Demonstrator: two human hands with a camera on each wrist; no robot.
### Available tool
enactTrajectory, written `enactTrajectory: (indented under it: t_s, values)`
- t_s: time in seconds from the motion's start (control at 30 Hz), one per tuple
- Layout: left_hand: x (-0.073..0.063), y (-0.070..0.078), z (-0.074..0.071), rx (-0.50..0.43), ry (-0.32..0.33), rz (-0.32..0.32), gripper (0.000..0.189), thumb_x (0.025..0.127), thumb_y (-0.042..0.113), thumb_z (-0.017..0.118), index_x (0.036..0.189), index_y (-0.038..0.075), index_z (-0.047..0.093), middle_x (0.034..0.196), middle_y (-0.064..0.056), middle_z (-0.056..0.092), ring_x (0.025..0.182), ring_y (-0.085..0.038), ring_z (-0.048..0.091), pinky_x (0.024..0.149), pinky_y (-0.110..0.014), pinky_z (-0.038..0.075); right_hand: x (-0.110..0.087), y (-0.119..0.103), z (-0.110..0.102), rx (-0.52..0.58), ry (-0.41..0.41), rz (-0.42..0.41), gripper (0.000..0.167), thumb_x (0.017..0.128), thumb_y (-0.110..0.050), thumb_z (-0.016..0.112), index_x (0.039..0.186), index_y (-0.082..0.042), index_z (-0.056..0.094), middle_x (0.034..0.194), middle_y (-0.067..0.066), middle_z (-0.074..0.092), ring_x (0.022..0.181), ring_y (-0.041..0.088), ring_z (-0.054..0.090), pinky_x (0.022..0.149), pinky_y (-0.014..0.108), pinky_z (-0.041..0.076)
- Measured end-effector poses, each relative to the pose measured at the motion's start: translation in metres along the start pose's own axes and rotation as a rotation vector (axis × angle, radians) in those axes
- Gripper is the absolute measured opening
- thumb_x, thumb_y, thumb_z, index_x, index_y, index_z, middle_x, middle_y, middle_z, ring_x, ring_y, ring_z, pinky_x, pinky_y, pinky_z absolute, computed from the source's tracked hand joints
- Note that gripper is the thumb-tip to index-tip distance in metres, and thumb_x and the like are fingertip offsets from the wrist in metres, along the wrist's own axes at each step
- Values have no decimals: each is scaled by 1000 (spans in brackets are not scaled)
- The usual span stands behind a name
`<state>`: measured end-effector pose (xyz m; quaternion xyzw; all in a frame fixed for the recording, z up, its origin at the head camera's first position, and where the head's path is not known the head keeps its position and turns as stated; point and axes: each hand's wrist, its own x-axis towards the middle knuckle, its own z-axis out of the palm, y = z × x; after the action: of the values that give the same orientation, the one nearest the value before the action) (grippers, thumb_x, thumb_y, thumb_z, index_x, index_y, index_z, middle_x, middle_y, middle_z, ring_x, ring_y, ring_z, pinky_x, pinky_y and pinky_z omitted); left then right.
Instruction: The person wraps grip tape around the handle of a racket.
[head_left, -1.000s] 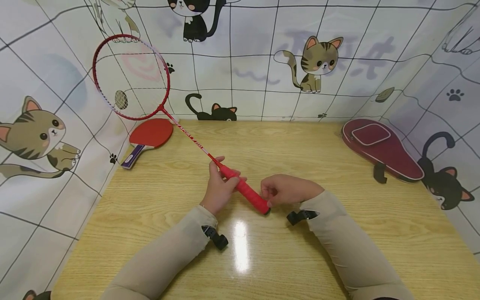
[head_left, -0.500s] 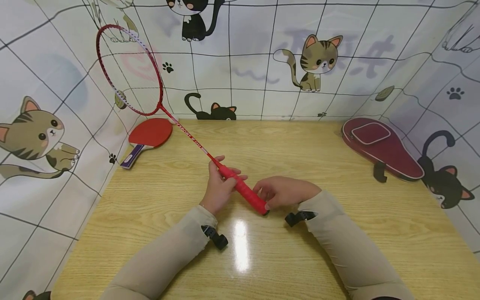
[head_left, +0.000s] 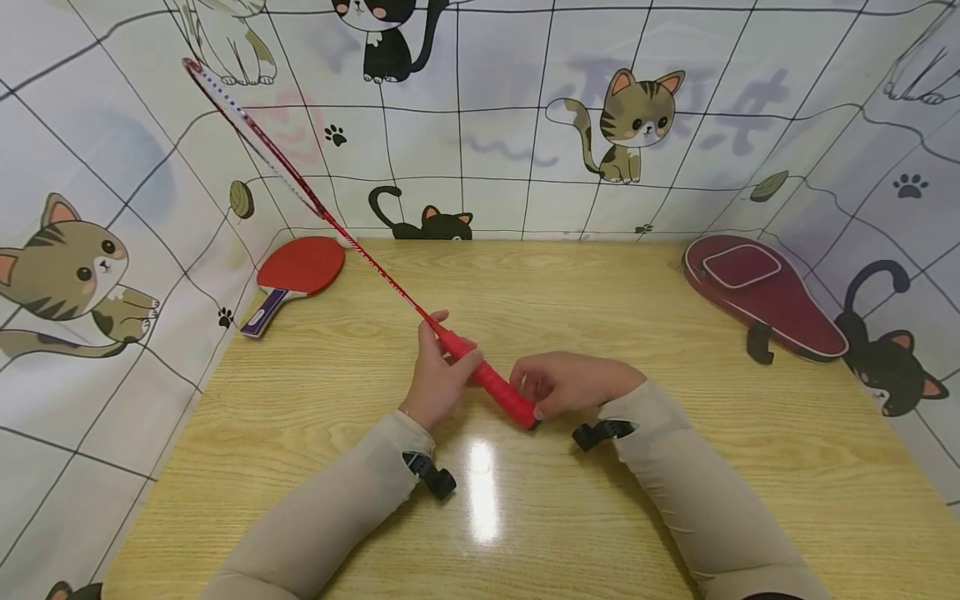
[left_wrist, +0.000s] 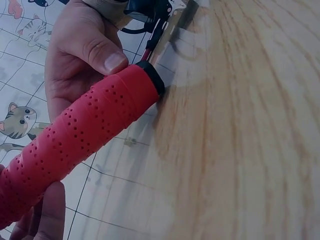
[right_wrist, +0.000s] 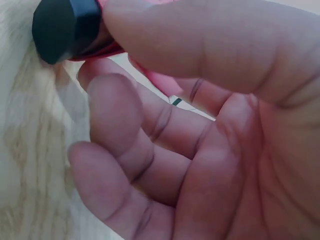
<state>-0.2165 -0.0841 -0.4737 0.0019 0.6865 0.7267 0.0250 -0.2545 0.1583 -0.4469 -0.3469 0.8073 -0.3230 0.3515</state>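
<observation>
A red badminton racket (head_left: 501,392) slants up and leftward over the table, its head (head_left: 262,142) seen nearly edge-on against the wall cloth. My left hand (head_left: 441,379) holds the upper part of the grip, thumb across it and fingers beneath. At the butt end, my right hand (head_left: 577,383) pinches the grip between thumb and index finger. In the right wrist view the black end cap (right_wrist: 67,30) shows beside the thumb, and the other fingers (right_wrist: 115,107) curl loosely below. The left wrist view shows the perforated red grip wrap (left_wrist: 90,125) close up.
A red table tennis bat (head_left: 303,265) lies at the back left of the wooden table (head_left: 585,292). A dark red bat case (head_left: 765,292) with a black strap lies at the back right. Cat-patterned cloth walls (head_left: 510,125) enclose the back and sides.
The racket has rolled about its shaft, its head going from a wide oval to nearly edge-on. My right fingers have shifted slightly at the butt; my left hand stays in place.
</observation>
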Motion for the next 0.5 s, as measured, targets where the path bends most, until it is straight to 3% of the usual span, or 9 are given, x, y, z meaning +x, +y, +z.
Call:
enactTrajectory:
  t_s: [0.2,0.4,0.5]
  values:
    - [0,0,-1,-48,-15,-25,74,99,0,64,155,23,22,132,-28,56,104,-32,72,80,-42,64,-2,2,-3,55,-22,6,36,92,-2,72,122,-18,62,113,-1,73,100,19,69,91,39,53]
    - [0,0,-1,-104,-33,-27,71,98,-3,60,154,21,22,128,-21,56,104,-34,75,82,-43,64,-4,2,-7,143,-51,1,32,93,3,66,120,-12,59,106,4,77,94,22,67,84,37,51]
    - [0,1,1,-122,-56,-21,71,98,-5,58,155,16,21,128,-23,55,106,-34,76,84,-43,63,-3,3,-7,143,-43,0,30,91,4,66,117,-11,60,101,5,77,89,22,65,83,37,50]
